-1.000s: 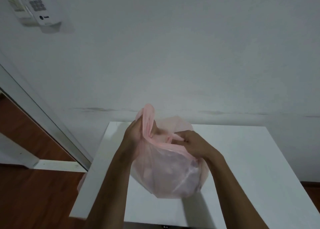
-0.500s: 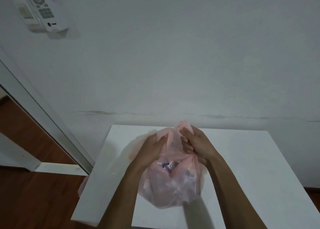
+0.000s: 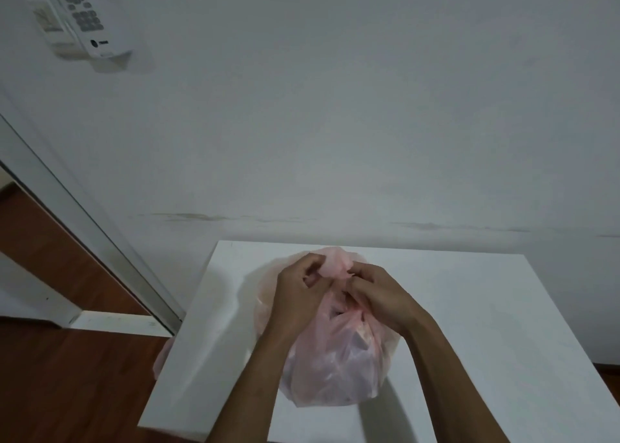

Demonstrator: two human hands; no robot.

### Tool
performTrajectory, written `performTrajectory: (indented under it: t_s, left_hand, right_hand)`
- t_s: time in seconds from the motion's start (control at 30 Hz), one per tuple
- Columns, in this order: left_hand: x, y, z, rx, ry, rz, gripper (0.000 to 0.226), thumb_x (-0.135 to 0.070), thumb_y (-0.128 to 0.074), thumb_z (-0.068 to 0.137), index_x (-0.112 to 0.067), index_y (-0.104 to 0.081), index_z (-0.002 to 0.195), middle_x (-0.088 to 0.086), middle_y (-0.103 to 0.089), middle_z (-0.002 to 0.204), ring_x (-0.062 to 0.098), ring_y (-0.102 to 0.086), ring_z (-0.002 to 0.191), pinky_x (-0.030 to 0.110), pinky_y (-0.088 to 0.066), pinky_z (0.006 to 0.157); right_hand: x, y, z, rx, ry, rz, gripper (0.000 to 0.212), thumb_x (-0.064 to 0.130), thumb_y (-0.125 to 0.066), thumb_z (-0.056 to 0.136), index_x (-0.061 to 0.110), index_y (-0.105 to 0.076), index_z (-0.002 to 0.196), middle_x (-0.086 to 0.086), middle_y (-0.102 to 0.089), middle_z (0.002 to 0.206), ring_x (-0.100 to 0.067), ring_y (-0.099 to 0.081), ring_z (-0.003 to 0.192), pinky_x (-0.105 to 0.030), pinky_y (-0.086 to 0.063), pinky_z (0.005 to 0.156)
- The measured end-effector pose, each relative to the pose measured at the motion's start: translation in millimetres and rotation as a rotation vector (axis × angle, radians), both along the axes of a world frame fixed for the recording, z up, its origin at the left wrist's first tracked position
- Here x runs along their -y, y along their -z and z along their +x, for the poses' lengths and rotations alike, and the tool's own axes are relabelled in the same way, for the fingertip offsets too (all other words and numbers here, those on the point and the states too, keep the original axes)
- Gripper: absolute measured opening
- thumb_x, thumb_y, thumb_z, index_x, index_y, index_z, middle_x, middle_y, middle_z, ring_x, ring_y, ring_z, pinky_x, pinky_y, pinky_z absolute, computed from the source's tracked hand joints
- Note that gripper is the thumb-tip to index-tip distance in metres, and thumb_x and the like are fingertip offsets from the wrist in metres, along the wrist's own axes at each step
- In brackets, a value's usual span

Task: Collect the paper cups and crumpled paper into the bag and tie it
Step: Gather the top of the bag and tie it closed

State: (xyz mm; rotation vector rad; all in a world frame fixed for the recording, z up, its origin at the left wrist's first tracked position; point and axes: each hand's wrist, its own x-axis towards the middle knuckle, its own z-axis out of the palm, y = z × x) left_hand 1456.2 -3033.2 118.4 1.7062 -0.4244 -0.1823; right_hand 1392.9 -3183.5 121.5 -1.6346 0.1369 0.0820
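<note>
Hands (image 3: 303, 295) (image 3: 380, 296) pinching bunched, translucent pink bag (image 3: 335, 358)

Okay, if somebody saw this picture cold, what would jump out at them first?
Probably the pink plastic bag on the white table, its gathered top pinched by the left hand and right hand as if being knotted. Next, the white remote control mounted on the wall at upper left.

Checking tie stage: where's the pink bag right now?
In the head view, the pink plastic bag sits on the white table, lower centre, near the wall; the left hand and right hand grip its gathered top.
</note>
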Motion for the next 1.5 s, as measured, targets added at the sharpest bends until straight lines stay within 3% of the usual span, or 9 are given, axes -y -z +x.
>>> performTrajectory:
  t_s: [0.13,0.33,0.5,0.67,0.77,1.03,1.17,1.33,1.5]
  left_hand:
    - [12,6,-11,0.187,-0.038,-0.010,0.016,0.003,-0.070,0.084,-0.009,-0.074,0.093,-0.001,-0.051,0.104,-0.002,-0.059,0.092,0.010,-0.049,0.077]
    - [7,17,-12,0.369,-0.038,0.165,0.033,-0.023,-0.083,0.076,-0.026,-0.071,0.107,-0.016,-0.041,0.105,-0.003,-0.051,0.097,0.007,-0.045,0.079]
    - [-5,16,-10,0.211,0.045,0.331,0.060,-0.048,-0.081,0.072,-0.034,-0.033,0.106,-0.021,-0.052,0.099,-0.006,-0.057,0.085,0.006,-0.043,0.064]
    - [-12,5,7,-0.114,0.146,0.259,0.032,-0.032,-0.075,0.077,-0.027,-0.056,0.102,-0.009,-0.072,0.100,0.009,-0.068,0.089,0.021,-0.054,0.076]
    - [-14,1,12,-0.312,0.111,0.106,0.030,-0.020,-0.074,0.078,-0.023,-0.059,0.104,0.003,-0.073,0.100,0.021,-0.068,0.096,0.032,-0.053,0.085]
    - [-10,-5,17,-0.366,-0.067,0.029,0.024,0.003,-0.061,0.082,-0.017,-0.060,0.097,0.007,-0.068,0.098,0.013,-0.063,0.087,0.020,-0.045,0.070]
    - [-12,-5,14,-0.291,-0.108,-0.008,0.026,-0.004,-0.072,0.079,-0.019,-0.061,0.098,0.004,-0.072,0.093,0.016,-0.068,0.086,0.023,-0.050,0.072]
    - [-23,-6,19,-0.188,0.072,0.053,0.014,-0.035,-0.066,0.091,-0.030,-0.068,0.104,-0.014,-0.071,0.106,0.003,-0.065,0.102,0.025,-0.054,0.086]
    - [-26,-10,32,-0.276,0.336,0.042,0.029,-0.038,-0.064,0.092,-0.022,-0.073,0.115,-0.001,-0.073,0.115,0.020,-0.067,0.109,0.034,-0.052,0.096]
  right_hand:
    - [-6,1,3,-0.014,0.070,-0.008,0.055,0.068,-0.058,0.085,0.016,-0.078,0.091,-0.007,-0.076,0.087,-0.011,-0.067,0.074,-0.020,-0.051,0.067]
    - [-3,8,7,0.003,0.282,0.270,0.042,0.042,-0.070,0.088,0.001,-0.074,0.084,-0.019,-0.063,0.071,-0.026,-0.056,0.066,-0.031,-0.047,0.061]
    - [-3,15,9,0.066,0.297,0.396,0.016,0.020,-0.064,0.093,0.012,-0.077,0.098,-0.005,-0.059,0.061,-0.015,-0.046,0.051,-0.025,-0.043,0.051]
    - [-4,16,8,0.127,0.181,0.514,0.023,0.011,-0.062,0.092,0.009,-0.071,0.113,-0.015,-0.069,0.090,-0.025,-0.057,0.071,-0.028,-0.048,0.063]
    - [-2,14,4,0.196,0.142,0.261,0.019,0.023,-0.065,0.092,0.009,-0.073,0.103,-0.008,-0.072,0.093,-0.019,-0.066,0.080,-0.027,-0.052,0.069]
    - [-8,10,10,0.386,0.204,-0.562,0.016,0.008,-0.078,0.080,0.024,-0.081,0.085,0.002,-0.059,0.093,0.001,-0.057,0.082,-0.005,-0.038,0.071]
    - [-18,12,12,0.412,0.198,-0.872,0.017,0.007,-0.074,0.084,0.021,-0.081,0.090,0.000,-0.054,0.098,-0.010,-0.051,0.078,-0.021,-0.047,0.066]
    - [-20,17,15,0.349,0.381,-0.660,0.024,0.014,-0.069,0.086,0.038,-0.071,0.085,0.011,-0.051,0.098,-0.011,-0.054,0.083,-0.030,-0.044,0.064]
    - [-24,14,17,0.412,0.432,-0.582,0.042,0.012,-0.072,0.084,0.050,-0.054,0.085,-0.008,-0.064,0.101,-0.025,-0.063,0.089,-0.036,-0.053,0.076]
